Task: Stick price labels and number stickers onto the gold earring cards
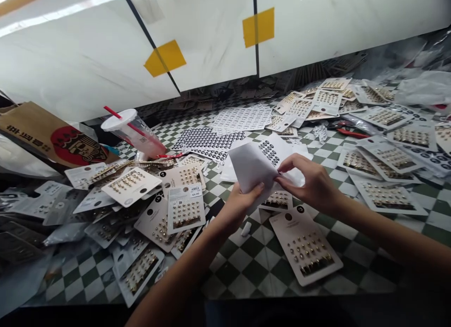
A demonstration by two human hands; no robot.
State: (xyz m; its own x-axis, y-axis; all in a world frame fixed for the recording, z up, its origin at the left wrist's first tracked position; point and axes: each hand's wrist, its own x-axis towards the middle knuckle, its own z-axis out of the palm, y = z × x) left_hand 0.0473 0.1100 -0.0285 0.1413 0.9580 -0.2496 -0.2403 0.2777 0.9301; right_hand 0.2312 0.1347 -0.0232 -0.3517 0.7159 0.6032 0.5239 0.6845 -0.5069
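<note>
My left hand [243, 201] is closed on a white sticker sheet [248, 165], which is bent so that its blank back faces me. Part of its printed side with round black stickers shows behind the fold. My right hand [308, 181] pinches at the right edge of this sheet, thumb and forefinger together; whether a loose sticker is between them is too small to tell. Below my hands a jewellery card [305, 245] with rows of gold studs lies on the checked tablecloth [253, 275]. Another stud card [277, 200] is partly hidden under the sheet.
Piled stud cards [132, 186] cover the left side, and more cards [384, 153] lie at the right. Further sticker sheets [211, 141] are spread behind my hands. A plastic cup [136, 129] with a red straw leans near a brown paper bag [52, 139]. Red-handled pliers [352, 133] lie at right.
</note>
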